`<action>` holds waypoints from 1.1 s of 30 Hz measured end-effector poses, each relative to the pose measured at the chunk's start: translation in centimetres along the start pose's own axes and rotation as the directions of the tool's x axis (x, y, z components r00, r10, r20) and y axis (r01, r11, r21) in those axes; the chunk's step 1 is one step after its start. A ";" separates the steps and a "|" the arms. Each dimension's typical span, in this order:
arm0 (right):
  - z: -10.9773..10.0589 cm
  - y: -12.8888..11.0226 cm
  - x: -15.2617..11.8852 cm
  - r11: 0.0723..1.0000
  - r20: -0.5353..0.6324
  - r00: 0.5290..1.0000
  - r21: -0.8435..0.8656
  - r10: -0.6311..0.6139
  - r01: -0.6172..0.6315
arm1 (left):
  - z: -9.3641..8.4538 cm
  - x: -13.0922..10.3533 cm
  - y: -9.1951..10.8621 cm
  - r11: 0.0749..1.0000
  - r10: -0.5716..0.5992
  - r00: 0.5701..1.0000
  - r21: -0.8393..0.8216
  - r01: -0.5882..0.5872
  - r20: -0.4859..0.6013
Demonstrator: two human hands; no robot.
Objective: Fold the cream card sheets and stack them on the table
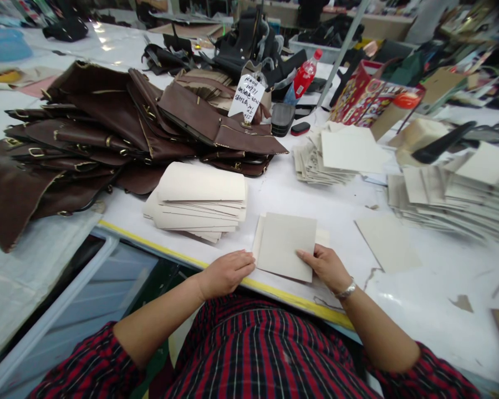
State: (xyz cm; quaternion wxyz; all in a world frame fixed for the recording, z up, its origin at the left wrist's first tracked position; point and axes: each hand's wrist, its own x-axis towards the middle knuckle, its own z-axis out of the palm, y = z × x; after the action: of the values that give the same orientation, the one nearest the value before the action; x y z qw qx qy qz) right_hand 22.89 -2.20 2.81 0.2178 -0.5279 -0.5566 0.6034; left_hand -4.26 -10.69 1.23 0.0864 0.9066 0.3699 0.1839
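A squarish grey board (289,246) lies near the table's front edge, on top of a paler sheet (258,244) that shows along its left side. My right hand (328,267) grips the board by its right edge, thumb on top and the other fingers hidden beneath. At the lower left corner, my left hand (228,271) has its fingers pressed together on the edge of the paler sheet. Just behind my left hand stands a fanned stack of cream sheets (203,185).
Brown leather bag pieces (103,124) with buckles are heaped at left, with a handwritten tag (245,97). Stacks of grey boards (353,149) and a single board (386,242) lie to the right. A red-capped bottle (303,77) stands behind. Yellow tape (283,293) marks the table edge.
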 end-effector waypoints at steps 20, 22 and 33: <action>-2.3 -1.6 -0.1 0.802 0.008 0.999 -0.597 -0.035 0.033 | 0.1 3.3 1.3 0.996 -0.078 0.995 0.027 0.080 -0.055; -2.3 -1.4 0.0 0.801 0.006 1.000 -0.598 -0.029 0.027 | 0.3 3.4 1.4 0.994 -0.101 0.994 0.041 0.103 -0.050; -2.1 -0.8 0.0 0.628 -0.017 0.986 -0.773 -0.163 0.091 | 0.5 3.6 1.7 0.990 -0.066 0.997 0.125 0.071 -0.044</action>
State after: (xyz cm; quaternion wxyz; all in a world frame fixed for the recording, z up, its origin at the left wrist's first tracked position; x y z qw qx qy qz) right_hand 24.48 -1.08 3.87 0.0379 -0.5549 -0.7862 0.2693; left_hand -0.58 -9.39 2.26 0.0275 0.8931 0.4135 0.1749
